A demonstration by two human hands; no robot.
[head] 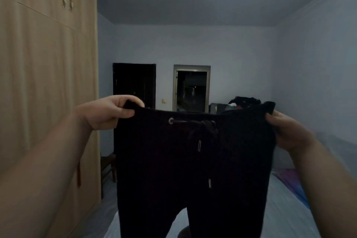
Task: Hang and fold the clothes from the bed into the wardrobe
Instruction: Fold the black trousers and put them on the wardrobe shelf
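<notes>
A dark door (134, 83) stands at centre, a lit-framed doorway (191, 88) right of it, a wooden chair (108, 166) lower left.

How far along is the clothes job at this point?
Nothing visibly put away: the wardrobe doors are closed. In hand: the left hand and right hand hold black trousers up by the waistband over the bed. Left: folding or hanging these, plus the clothes pile behind.

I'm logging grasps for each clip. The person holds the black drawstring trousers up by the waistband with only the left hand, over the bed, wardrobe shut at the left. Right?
Not quite: the head view shows both hands gripping the waistband, left hand and right hand. The black drawstring trousers do hang over the bed, wardrobe shut at the left.
</notes>
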